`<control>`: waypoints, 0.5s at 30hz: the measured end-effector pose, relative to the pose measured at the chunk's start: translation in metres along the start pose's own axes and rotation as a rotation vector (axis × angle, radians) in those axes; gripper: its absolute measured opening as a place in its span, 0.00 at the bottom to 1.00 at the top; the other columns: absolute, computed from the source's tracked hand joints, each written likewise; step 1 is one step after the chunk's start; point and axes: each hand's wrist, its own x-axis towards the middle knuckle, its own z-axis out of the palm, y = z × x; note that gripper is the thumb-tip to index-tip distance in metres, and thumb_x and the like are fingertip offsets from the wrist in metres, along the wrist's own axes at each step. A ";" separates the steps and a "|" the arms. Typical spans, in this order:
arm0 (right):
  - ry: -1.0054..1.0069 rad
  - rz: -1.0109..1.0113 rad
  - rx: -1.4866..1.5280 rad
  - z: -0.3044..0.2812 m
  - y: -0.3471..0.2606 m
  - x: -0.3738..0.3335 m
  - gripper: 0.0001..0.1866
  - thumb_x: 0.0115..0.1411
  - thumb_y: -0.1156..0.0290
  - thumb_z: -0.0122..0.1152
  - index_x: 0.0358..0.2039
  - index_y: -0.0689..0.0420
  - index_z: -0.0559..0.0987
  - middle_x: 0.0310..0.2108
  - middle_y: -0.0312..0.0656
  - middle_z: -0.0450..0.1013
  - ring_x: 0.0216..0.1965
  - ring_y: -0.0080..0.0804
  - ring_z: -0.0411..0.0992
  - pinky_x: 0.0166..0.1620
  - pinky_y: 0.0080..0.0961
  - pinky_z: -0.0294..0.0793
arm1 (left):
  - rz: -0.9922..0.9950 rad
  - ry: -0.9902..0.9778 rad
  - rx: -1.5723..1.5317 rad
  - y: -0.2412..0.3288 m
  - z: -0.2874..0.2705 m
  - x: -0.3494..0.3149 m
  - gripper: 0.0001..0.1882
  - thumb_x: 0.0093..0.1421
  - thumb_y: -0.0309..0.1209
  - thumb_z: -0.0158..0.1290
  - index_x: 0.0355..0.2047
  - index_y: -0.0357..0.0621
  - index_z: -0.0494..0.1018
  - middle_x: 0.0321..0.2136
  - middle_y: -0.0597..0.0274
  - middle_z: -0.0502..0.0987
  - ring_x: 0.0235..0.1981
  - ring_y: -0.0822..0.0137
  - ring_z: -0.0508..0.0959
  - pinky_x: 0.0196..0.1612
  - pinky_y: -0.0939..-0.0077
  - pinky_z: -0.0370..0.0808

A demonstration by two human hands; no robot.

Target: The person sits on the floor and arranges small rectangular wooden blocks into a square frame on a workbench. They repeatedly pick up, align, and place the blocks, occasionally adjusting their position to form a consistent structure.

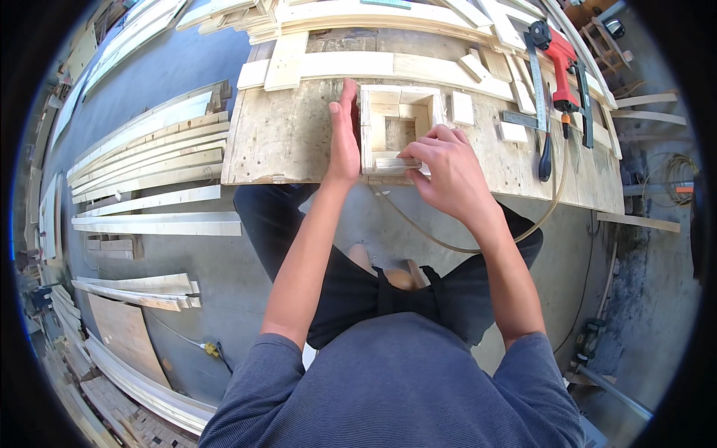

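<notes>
A small square wooden frame (367, 123), built like an open box, stands on the worn wooden workbench (276, 142) close to its front edge. Flat along the frame's left side is my left hand (344, 138), its fingers stretched out and pointing away from me. My right hand (450, 168) is at the near right corner, thumb and fingers pinched on a short wooden strip (390, 163) that lies along the frame's near side. Whether the strip is fastened there I cannot tell. Two small wood blocks (462, 109) lie to the right of the frame.
At the bench's right lie a red air nailer (562, 63) with a hose (562, 160), a metal square (535, 82) and a dark-handled screwdriver (545, 160). Boards (343, 66) are stacked along the far side. More planks (153, 149) lie on the floor at the left.
</notes>
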 end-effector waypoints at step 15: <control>-0.001 0.004 0.002 0.007 0.004 -0.001 0.11 0.57 0.72 0.75 0.41 0.52 0.89 0.39 0.40 0.86 0.50 0.42 0.79 0.60 0.41 0.73 | 0.042 -0.014 0.057 -0.006 0.000 0.001 0.50 0.82 0.67 0.22 0.85 0.37 0.44 0.85 0.42 0.46 0.85 0.52 0.48 0.85 0.58 0.43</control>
